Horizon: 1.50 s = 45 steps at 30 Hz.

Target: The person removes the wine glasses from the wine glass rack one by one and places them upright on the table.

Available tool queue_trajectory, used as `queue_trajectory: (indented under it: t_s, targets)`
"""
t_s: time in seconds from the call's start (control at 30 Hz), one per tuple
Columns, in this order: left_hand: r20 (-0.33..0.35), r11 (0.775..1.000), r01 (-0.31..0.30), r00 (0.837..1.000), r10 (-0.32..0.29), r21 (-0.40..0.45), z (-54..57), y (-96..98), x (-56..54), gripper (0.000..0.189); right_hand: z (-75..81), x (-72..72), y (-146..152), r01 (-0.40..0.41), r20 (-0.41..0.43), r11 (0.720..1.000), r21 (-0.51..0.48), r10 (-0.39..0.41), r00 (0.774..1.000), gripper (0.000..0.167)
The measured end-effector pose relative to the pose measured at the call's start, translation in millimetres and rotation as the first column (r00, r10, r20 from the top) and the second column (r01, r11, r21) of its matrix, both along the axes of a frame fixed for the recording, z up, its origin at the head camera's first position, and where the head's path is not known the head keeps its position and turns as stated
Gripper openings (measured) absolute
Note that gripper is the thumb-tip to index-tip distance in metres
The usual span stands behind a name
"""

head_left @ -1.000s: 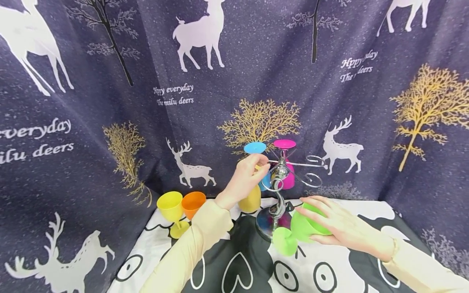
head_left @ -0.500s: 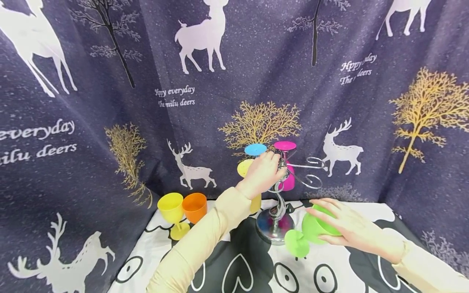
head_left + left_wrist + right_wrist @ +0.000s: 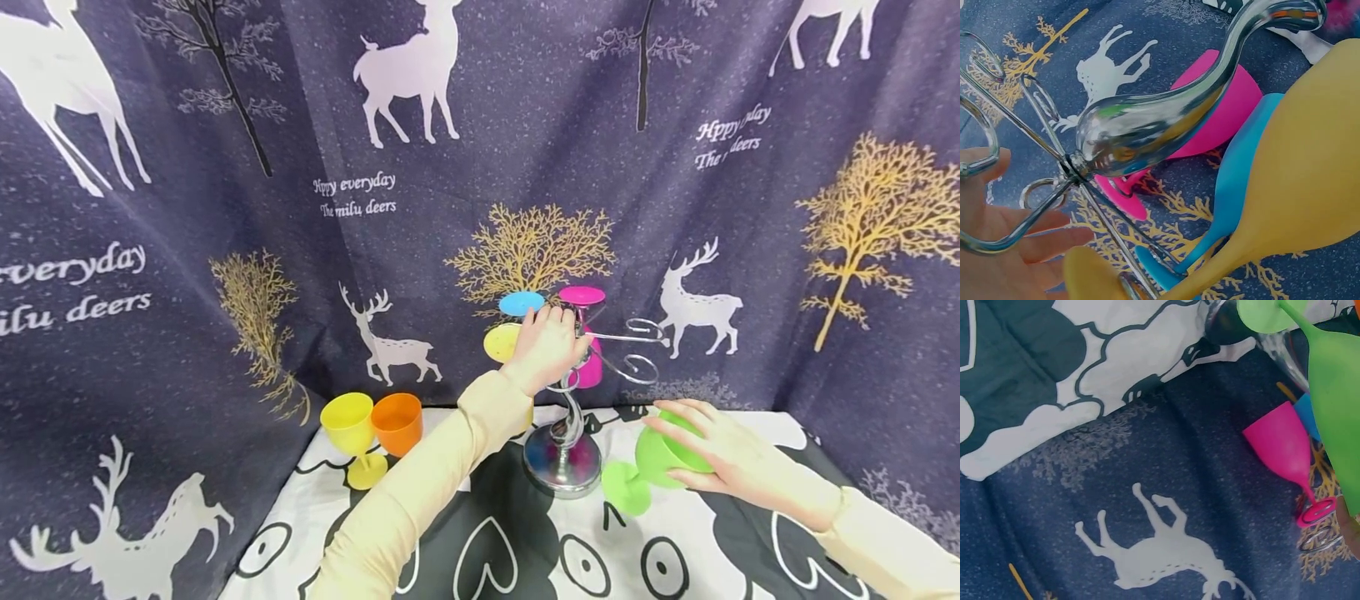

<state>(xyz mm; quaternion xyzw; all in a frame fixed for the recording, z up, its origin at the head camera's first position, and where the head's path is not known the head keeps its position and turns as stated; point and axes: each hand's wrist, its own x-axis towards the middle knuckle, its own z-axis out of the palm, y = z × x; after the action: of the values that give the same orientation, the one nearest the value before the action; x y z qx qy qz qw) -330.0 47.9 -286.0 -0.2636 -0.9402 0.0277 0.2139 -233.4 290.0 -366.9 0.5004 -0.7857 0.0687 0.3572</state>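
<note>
My left hand [image 3: 547, 346] lies over the top of a chrome wire goblet rack [image 3: 562, 458]. In the left wrist view its fingers [image 3: 1054, 244] extend fairly straight behind the wire arms, near the hub. Upside down on the rack hang a pink goblet [image 3: 1229, 112], a blue goblet [image 3: 1241, 162] and a mustard-yellow goblet [image 3: 1310, 156]. To the right of the rack, my right hand [image 3: 727, 458] grips a green goblet [image 3: 663, 458] round its bowl. That goblet is tilted, its foot pointing left toward the rack. The right wrist view shows only a sliver of the hand.
A yellow goblet [image 3: 348, 425] stands upright at the left of the table, with an orange goblet [image 3: 397, 423] beside it. The rack's curled right arms [image 3: 630, 340] carry no goblets. A dark printed curtain [image 3: 405, 242] hangs close behind the patterned tablecloth [image 3: 480, 558].
My left hand has moved right from beside the hanging yellow goblet onto the rack's top. My right hand has carried the green goblet rightward, away from the rack's base.
</note>
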Motion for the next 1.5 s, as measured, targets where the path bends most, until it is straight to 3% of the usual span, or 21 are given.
queue_trajectory:
  t_s: [0.2,0.53,0.9,1.2,1.5]
  targets:
    - [0.052,0.999,-0.019,0.998,0.021,-0.034,-1.6,3.0,-5.6,0.052,-4.3,-5.1,11,0.042,0.019,0.999,0.004,-0.042,0.999,0.058]
    - [0.063,0.999,-0.011,0.998,0.013,-0.036,-4.4,6.4,-11.3,0.049,-13.8,-26.2,40,0.23,0.059,0.973,0.016,-0.231,0.971,0.06]
    - [-0.028,0.998,-0.003,1.0,0.002,-0.058,-8.6,7.8,-9.6,0.042,-25.4,-48.7,62,0.322,0.084,0.947,-0.017,-0.319,0.944,0.053]
    - [-0.074,0.998,-0.004,0.997,-0.001,-0.066,-10.6,9.2,-6.9,0.041,-37.7,-63.9,65,0.467,0.205,0.884,0.026,-0.462,0.863,0.055]
    - [-0.112,0.998,0.012,0.994,-0.018,-0.055,-10.7,9.4,-4.7,0.04,-51.8,-78.4,70,0.53,0.269,0.847,0.036,-0.519,0.811,0.052]
